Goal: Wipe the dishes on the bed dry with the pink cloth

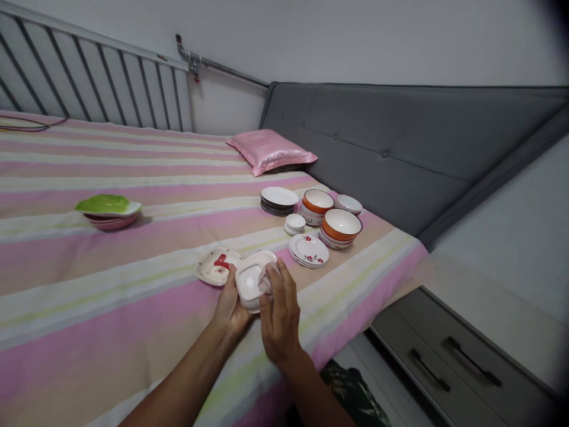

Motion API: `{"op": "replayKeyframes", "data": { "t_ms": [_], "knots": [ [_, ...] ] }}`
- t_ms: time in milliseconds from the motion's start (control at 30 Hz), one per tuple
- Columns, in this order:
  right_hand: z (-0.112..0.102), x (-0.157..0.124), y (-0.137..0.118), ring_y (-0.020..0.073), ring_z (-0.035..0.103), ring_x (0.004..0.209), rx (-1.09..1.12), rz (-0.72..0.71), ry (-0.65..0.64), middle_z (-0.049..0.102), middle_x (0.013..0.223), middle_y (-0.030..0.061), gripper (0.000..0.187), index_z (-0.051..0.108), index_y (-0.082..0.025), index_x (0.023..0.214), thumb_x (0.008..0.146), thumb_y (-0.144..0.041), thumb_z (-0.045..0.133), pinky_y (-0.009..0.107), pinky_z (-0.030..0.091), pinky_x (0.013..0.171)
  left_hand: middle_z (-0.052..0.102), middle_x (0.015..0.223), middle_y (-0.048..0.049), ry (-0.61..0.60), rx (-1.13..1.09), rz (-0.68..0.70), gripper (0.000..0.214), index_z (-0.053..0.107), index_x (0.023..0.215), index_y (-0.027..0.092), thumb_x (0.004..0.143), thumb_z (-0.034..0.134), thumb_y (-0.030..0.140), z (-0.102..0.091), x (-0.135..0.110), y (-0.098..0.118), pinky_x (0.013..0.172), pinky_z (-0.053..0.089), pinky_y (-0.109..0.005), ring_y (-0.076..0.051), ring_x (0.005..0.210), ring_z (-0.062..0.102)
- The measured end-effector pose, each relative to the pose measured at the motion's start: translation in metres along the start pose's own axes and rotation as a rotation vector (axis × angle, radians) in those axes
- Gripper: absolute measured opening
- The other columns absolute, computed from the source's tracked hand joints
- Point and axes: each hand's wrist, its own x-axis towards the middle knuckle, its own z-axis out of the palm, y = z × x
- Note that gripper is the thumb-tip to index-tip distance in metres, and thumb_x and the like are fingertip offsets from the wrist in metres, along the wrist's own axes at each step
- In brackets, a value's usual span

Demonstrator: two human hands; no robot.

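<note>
My left hand point(231, 308) grips a small white square dish point(249, 279) from below and behind, holding it tilted above the striped bedspread. My right hand point(279, 314) is closed over the dish's right side, pressing a pale cloth point(265, 283) against it. Just left of the dish lies a cream square plate with a red pattern point(214, 268).
On the bed point(133, 237) stand flowered plates point(309, 250), a stack of tiny saucers point(294, 224), stacked dark-rimmed plates point(278, 200), orange-and-white bowls point(341, 228), and a green leaf dish on pink plates point(109, 211). A pink pillow point(271, 151) lies by the grey headboard. A drawer unit point(448, 362) is at right.
</note>
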Motion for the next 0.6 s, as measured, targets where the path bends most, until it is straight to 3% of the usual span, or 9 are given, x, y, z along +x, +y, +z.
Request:
{"op": "replayKeyframes", "data": {
  "t_ms": [133, 333, 600],
  "knots": [
    [0.005, -0.004, -0.001, 0.0267, 0.033, 0.131, -0.011, -0.006, -0.014, 0.022, 0.148, 0.0111, 0.049, 0.028, -0.025, 0.140, 0.092, -0.025, 0.036, 0.047, 0.043, 0.096, 0.071, 0.086, -0.0140, -0.019, -0.050, -0.006, 0.052, 0.048, 0.127, 0.007, 0.092, 0.033, 0.043, -0.002, 0.000, 0.002, 0.075, 0.055, -0.034, -0.023, 0.080, 0.068],
    [0.002, -0.003, 0.002, 0.0248, 0.037, 0.129, 0.019, -0.037, 0.058, 0.029, 0.144, 0.0104, 0.045, 0.036, -0.024, 0.137, 0.092, -0.021, 0.034, 0.044, 0.043, 0.097, 0.071, 0.083, -0.0131, -0.001, -0.068, -0.066, 0.049, 0.049, 0.124, 0.005, 0.094, 0.029, 0.037, 0.008, -0.006, 0.001, 0.070, 0.055, -0.027, -0.018, 0.072, 0.068],
    [-0.013, 0.006, 0.008, 0.0202, 0.042, 0.124, 0.193, 0.036, 0.126, 0.045, 0.133, 0.0095, 0.038, 0.052, -0.019, 0.123, 0.093, -0.019, 0.028, 0.040, 0.038, 0.101, 0.071, 0.080, -0.0122, 0.034, 0.210, -0.076, 0.039, 0.061, 0.102, 0.008, 0.089, 0.044, 0.040, 0.013, -0.012, -0.003, 0.072, 0.055, -0.034, -0.022, 0.074, 0.068]
  ]
}}
